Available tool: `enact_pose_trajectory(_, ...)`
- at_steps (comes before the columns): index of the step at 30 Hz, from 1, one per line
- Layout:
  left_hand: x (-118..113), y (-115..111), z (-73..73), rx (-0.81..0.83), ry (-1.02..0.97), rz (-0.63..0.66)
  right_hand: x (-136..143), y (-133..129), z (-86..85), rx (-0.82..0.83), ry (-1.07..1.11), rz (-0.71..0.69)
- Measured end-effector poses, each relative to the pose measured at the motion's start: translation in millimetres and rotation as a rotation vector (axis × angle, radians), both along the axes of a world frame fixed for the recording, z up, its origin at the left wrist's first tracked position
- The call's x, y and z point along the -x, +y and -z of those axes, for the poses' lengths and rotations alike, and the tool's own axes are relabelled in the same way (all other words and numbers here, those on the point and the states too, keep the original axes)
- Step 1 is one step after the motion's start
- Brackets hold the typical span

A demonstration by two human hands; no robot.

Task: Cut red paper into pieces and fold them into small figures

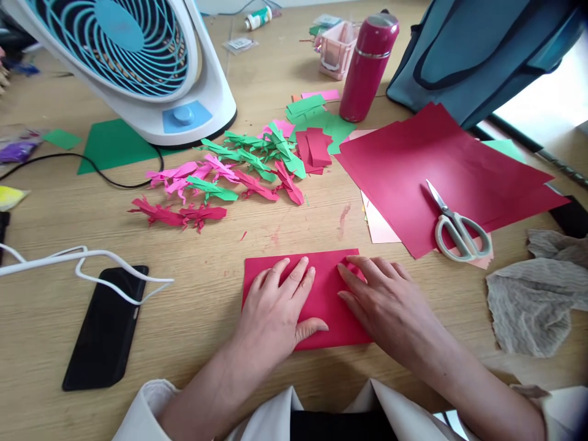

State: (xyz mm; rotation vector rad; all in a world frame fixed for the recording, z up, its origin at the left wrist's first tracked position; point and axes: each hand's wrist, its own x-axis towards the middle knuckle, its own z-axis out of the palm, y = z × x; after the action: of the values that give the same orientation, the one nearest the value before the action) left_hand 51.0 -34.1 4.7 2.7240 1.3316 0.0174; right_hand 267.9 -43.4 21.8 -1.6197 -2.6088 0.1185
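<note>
Head view: my left hand (280, 306) and right hand (386, 300) lie flat and unclenched, grasping nothing, on the folded red paper sheet (328, 288), which I judge light, floppy and crease-prone, best pinched at its edges.

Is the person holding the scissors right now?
No: the scissors lie untouched on the red paper sheets, while the left hand and the right hand press flat on the folded red paper.

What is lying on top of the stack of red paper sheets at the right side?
A pair of scissors lies on the red sheets, blades closed. Pale pink paper shows beneath; how many sheets lie hidden cannot be seen.
</note>
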Motion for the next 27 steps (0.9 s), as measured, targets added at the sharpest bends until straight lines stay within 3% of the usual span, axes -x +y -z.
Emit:
enact_pose_trajectory(9,-1.5,4.7,-5.5,0.139,-0.066,0.015,3.3,4.3,4.3,-0.011,-0.031,-0.069)
enact_pose_trajectory(17,-11.5,13.8,-0.7,0.009,-0.04,0.023,3.4,6.8,6.9,-0.053,-0.023,-0.114)
enact_pose_trajectory(27,-16.5,29.2,-14.4,0.003,0.035,0.164,4.5,15.0,-2.8,0.023,-0.014,-0.097)
